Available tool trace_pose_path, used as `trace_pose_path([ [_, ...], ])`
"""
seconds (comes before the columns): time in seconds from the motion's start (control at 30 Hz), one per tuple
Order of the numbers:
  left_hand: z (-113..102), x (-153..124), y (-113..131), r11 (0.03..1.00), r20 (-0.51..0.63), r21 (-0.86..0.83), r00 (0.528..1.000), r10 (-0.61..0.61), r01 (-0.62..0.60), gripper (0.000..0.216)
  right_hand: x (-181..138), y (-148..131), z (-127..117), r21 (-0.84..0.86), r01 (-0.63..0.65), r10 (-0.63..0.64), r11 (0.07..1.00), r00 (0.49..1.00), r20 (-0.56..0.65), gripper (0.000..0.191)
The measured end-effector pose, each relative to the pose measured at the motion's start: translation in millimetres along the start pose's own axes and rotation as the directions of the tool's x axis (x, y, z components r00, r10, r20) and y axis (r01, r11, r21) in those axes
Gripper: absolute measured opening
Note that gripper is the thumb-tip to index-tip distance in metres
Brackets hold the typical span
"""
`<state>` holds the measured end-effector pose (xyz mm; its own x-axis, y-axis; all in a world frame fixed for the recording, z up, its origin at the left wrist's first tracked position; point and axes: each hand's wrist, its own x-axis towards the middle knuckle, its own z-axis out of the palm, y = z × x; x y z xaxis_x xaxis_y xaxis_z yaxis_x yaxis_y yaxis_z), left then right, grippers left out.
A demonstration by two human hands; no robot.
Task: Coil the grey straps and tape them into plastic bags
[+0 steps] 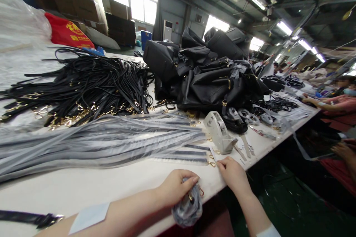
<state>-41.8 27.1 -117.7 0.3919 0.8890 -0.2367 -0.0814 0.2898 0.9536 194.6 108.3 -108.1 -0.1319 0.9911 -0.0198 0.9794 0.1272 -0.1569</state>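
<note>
Fingers of the left hand [178, 187] clamp a rolled, bagged strap [189, 207]; right hand [232, 172] fingers press flat on the worktop [111, 185] beyond; keep the roll tight.

My left hand [178, 185] is curled at the near edge, fingers [191, 180] clenched; my right hand [233, 172] rests beside it, knuckles up.

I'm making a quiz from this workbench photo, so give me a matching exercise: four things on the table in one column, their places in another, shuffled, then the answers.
Things:
1. grey plastic tape dispenser
2. heap of black leather handbags
3. tangle of black straps with gold clasps
4. rolled strap in clear plastic

Places:
A. far left of the table
B. in the left hand
C. just beyond the right hand
D. far middle of the table

Pairs: 1-C, 2-D, 3-A, 4-B
</note>
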Motion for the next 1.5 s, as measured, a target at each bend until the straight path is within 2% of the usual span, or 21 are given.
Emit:
trace_pose_path([
  [0.33,1.7,-0.3,1.3,0.997,0.011,-0.065,1.000,-0.028,0.029,0.058,1.9,0.5,-4.4,0.039,0.008,-0.008,0.999,1.000,0.008,0.030],
  [0.67,0.0,1.8,-2.8,1.000,0.003,-0.006,1.000,0.005,-0.005,0.054,3.5,3.7,1.6,0.060,-0.011,0.011,0.998,1.000,-0.003,0.026],
  [1.0,2.5,-1.1,4.5,0.998,-0.002,-0.049,0.999,-0.036,0.036,0.058,3.4,0.0,-6.2,-0.001,0.007,-0.007,1.000,1.000,0.021,0.031],
  [1.17,2.7,-1.4,4.3,0.996,0.001,-0.076,0.999,-0.044,0.044,0.059,0.5,-13.2,-2.5,-0.117,-0.024,0.021,0.993,0.999,-0.027,0.027],
  [1.27,0.9,-1.2,2.9,0.999,-0.010,-0.015,1.000,-0.030,0.030,0.059,-0.9,-19.3,3.7,-0.169,-0.052,0.042,0.984,0.997,-0.062,0.020],
  [1.4,-1.7,-1.7,2.5,0.996,-0.023,0.087,1.000,-0.002,0.004,0.059,0.6,-14.8,7.7,-0.169,-0.060,0.045,0.984,0.995,-0.091,0.019],
  [1.5,-1.4,-1.6,1.3,0.998,-0.026,0.064,1.000,-0.002,0.004,0.058,1.0,-6.1,3.2,-0.130,-0.033,0.018,0.991,0.993,-0.118,0.022],
])
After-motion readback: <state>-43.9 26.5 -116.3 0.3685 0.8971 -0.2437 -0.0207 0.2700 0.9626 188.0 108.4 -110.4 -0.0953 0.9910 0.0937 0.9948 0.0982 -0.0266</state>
